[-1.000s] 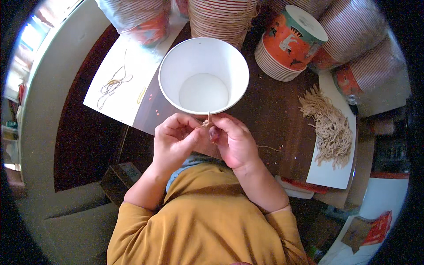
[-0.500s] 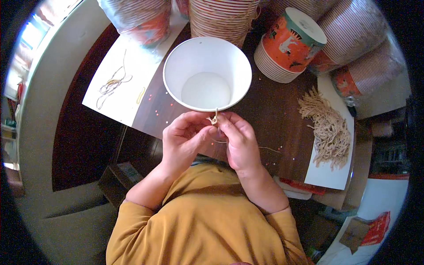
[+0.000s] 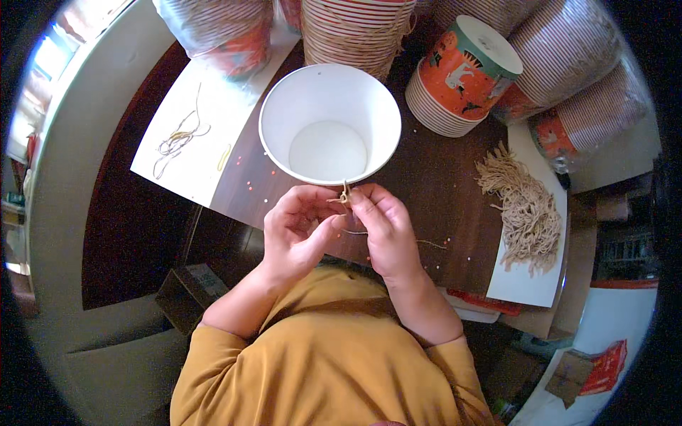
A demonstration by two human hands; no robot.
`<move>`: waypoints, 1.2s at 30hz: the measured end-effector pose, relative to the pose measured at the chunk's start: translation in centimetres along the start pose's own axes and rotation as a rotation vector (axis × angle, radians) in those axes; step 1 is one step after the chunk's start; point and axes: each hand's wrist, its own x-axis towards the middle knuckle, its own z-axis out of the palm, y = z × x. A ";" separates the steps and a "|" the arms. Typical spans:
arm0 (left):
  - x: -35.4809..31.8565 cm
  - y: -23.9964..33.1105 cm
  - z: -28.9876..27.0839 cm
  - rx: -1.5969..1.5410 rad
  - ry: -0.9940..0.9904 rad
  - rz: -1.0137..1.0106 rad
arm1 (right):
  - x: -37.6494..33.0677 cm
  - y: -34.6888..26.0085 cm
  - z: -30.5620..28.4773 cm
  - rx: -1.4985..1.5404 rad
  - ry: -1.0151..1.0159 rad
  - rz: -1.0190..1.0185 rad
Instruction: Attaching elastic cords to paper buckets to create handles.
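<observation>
A white paper bucket (image 3: 327, 153) stands on the table, its mouth tilted toward me. Beige twine (image 3: 346, 193) passes through the near side of its rim and is knotted there. My right hand (image 3: 383, 221) pinches the twine at the knot between thumb and forefinger. Close by on the left, my left hand (image 3: 298, 224) has its fingers loosely curled, the thumb apart from the forefinger and nothing plainly gripped. Its fingertips are beside the knot; whether they touch it I cannot tell. A loose twine tail (image 3: 431, 244) runs out right, behind my right hand.
A bundle of cut twine (image 3: 526, 213) lies on white card at right. Thin cords (image 3: 177, 142) rest on white paper at left. Behind stand a tall bucket stack (image 3: 355, 35), orange printed buckets (image 3: 462, 71) and plastic-wrapped stacks (image 3: 565, 50). Small red and white dots speckle the brown tabletop (image 3: 440, 192).
My left thumb has dropped away from the knot, widening the gap to the forefinger. My right hand keeps its pinch on the twine. The view has shifted slightly.
</observation>
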 end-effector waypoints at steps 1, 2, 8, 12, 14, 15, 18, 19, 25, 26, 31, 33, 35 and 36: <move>0.1 0.2 0.1 -0.015 0.007 -0.017 | 0.1 0.2 -0.2 -0.023 -0.004 -0.001; 0.1 0.4 0.2 -0.031 0.014 -0.034 | 0.1 0.2 -0.4 -0.047 -0.007 -0.001; 0.4 -0.1 -0.6 0.099 0.008 -0.072 | 0.3 0.2 -0.4 -0.136 -0.006 -0.078; 0.3 -0.5 -1.0 0.079 -0.008 -0.207 | 0.3 0.6 -0.7 -0.113 0.027 -0.071; 0.2 -1.0 -1.2 -0.086 -0.057 -0.250 | 0.4 0.8 -0.5 -0.058 0.057 -0.086; 0.2 -1.0 -1.0 -0.086 -0.056 -0.249 | 0.3 0.7 -0.4 -0.058 0.056 -0.086; 0.1 -1.0 -0.2 -0.078 -0.001 -0.140 | 0.2 0.4 0.0 -0.073 0.037 -0.069; 0.0 -1.0 0.0 -0.057 0.026 -0.114 | 0.1 0.4 0.1 -0.221 0.059 -0.142; -0.4 -1.1 0.9 -0.108 0.106 -0.046 | -0.3 -0.4 0.6 -0.764 0.102 -0.517; -0.3 -1.1 1.0 -0.083 0.126 -0.035 | -0.3 -0.5 0.6 -0.776 0.103 -0.540; -0.7 -1.0 0.7 -0.097 0.095 -0.048 | -0.3 -1.0 0.2 -0.698 0.108 -0.463; -0.6 -0.9 0.6 -0.094 0.092 -0.058 | -0.1 -0.9 -0.2 -0.671 0.101 -0.453; -0.5 -0.8 0.6 -0.021 0.096 -0.021 | 0.0 -1.0 -0.4 -0.681 0.106 -0.441; -0.5 -0.8 0.5 -0.021 0.095 -0.021 | 0.0 -1.0 -0.5 -0.691 0.110 -0.428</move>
